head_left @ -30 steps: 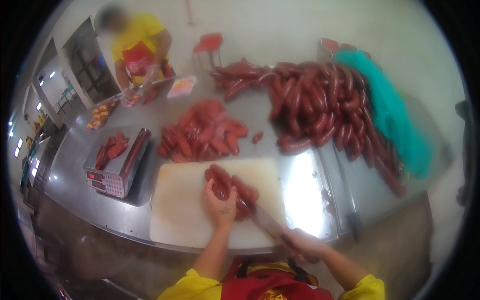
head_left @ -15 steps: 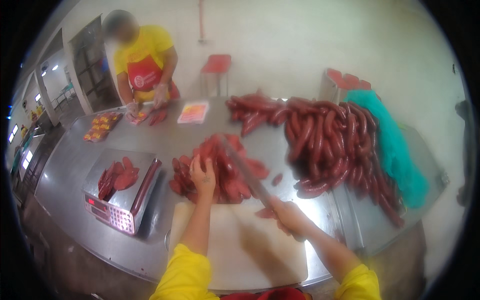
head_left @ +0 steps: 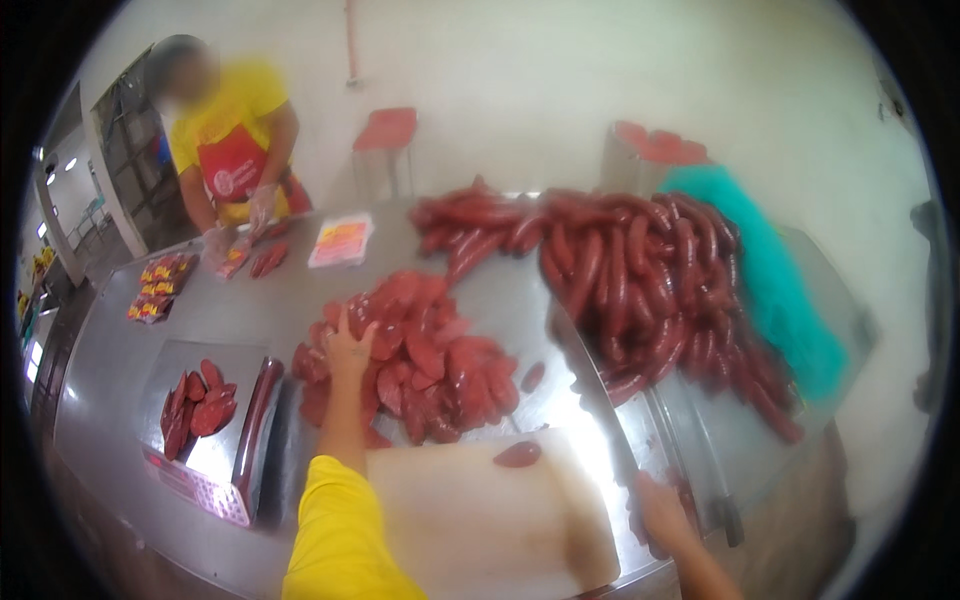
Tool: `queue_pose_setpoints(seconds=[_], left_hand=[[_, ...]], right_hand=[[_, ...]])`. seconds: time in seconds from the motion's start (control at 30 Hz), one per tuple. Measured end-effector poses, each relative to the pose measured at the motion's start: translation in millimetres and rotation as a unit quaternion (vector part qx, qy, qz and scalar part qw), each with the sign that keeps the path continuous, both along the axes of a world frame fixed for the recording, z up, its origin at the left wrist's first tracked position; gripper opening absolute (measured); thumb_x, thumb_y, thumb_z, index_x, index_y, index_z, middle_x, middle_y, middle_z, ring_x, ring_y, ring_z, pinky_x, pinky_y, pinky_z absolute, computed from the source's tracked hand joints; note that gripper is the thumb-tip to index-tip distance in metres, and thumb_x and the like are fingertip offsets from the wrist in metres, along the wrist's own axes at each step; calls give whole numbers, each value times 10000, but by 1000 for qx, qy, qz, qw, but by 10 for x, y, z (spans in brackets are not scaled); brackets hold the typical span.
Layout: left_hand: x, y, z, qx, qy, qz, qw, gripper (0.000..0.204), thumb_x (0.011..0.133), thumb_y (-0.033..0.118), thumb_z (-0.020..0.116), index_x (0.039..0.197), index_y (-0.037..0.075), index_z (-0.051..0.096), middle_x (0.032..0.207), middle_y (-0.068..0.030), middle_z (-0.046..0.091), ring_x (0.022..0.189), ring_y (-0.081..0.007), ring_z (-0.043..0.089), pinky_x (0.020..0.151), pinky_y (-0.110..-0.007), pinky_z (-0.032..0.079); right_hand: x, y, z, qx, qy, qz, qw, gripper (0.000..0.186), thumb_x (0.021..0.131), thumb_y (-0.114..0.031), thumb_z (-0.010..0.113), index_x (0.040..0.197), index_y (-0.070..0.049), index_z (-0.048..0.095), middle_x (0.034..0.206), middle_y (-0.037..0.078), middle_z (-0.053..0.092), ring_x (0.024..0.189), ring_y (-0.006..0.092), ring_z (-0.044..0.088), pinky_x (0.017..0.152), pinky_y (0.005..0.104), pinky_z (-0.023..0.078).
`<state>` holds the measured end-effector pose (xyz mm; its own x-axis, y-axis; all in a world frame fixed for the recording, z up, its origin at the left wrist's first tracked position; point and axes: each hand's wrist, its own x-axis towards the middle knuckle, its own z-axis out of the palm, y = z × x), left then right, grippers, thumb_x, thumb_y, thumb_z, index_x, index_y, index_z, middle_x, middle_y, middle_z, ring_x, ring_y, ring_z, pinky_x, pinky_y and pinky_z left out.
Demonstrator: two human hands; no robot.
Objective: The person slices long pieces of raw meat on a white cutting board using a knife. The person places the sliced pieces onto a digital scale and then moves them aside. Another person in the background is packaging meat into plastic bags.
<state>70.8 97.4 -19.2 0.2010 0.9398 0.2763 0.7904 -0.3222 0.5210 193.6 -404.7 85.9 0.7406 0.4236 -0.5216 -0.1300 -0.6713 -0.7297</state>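
Observation:
My left hand [head_left: 348, 350] rests on the left part of a heap of sliced red sausage [head_left: 430, 345], its visible fingers spread. In my right hand [head_left: 664, 512] is a long knife [head_left: 603, 412], its blurred blade pointing up and away beyond the right side of the white cutting board [head_left: 450, 520]. One sausage slice [head_left: 517, 454] lies at the board's far edge, and another loose slice [head_left: 533, 377] sits on the metal table just beyond. To the right of the heap is a big pile of whole sausages [head_left: 640, 270].
A digital scale [head_left: 230, 350] at left bears slices and one whole sausage [head_left: 260, 410]. A co-worker [head_left: 235, 140] in gloves handles slices across the table, near packed portions [head_left: 160, 287] and a stack of labels [head_left: 341, 240]. Teal netting [head_left: 765, 290] borders the whole sausages.
My right hand has swung the knife away from the heap, right and toward me. My left hand stays at the heap's left side. The whole view has shifted, moving most things leftward.

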Motion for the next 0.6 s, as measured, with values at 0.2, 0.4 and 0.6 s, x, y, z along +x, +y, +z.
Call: queue_pose_setpoints(seconds=[0.2,0.4,0.6], left_hand=[[313,-1044,37,43,6,-239,970,702,827,493,596,1366,74,431,1395,-296,380,1367,-446,247,1065,-674,105],[598,-2564,-237,123,165,-633,746,557,927,496,439,1431,265,391,1486,-205,306,1399,-431,183,1060,-688,87],[1343,-2024,-420,116,198,-522,822,477,967,421,392,1422,276,400,1456,-187,364,1393,-386,236,1067,-681,98]], right_hand=[[-130,-450,-44,24,17,-73,997,631,979,-540,346,757,11,560,522,69,521,363,146,460,342,292,356],[-208,-392,-88,51,37,-49,997,620,975,-547,359,766,2,554,534,68,521,373,142,466,349,283,368],[-272,-247,-6,45,37,-29,998,607,978,-535,367,798,11,560,539,61,518,385,131,465,361,279,369]])
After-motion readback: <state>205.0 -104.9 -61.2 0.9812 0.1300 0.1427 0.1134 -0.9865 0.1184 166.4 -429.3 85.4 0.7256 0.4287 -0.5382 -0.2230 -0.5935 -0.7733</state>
